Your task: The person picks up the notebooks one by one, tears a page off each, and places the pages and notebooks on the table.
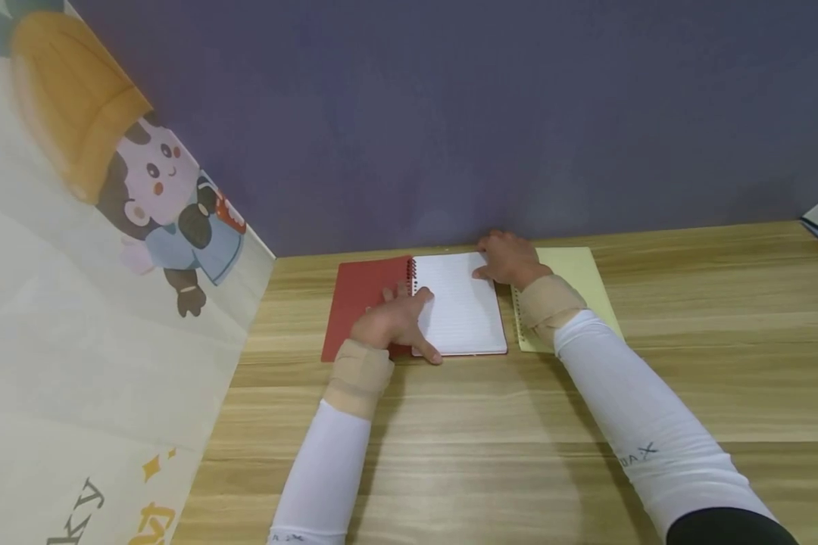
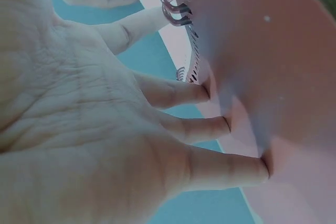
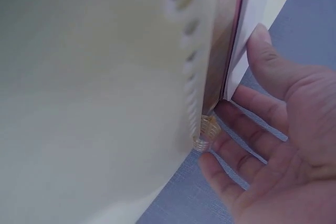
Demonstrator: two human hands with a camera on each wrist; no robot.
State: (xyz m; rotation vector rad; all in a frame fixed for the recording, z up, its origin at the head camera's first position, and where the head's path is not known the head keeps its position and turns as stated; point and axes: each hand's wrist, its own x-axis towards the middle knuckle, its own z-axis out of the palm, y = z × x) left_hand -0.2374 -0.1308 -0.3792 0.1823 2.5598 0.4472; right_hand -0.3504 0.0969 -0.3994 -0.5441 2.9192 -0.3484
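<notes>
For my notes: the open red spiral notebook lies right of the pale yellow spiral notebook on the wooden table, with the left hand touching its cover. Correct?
Wrong side: the head view shows the open red spiral notebook lying left of the pale yellow spiral notebook. The rest stands.

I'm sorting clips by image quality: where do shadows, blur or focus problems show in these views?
Head: soft shadows on the table, no strong glare; left wrist: cool color cast, dark patches where the left hand touches the red cover; right wrist: the yellow notebook's nearest holes blurred, the right hand sharper.
</notes>
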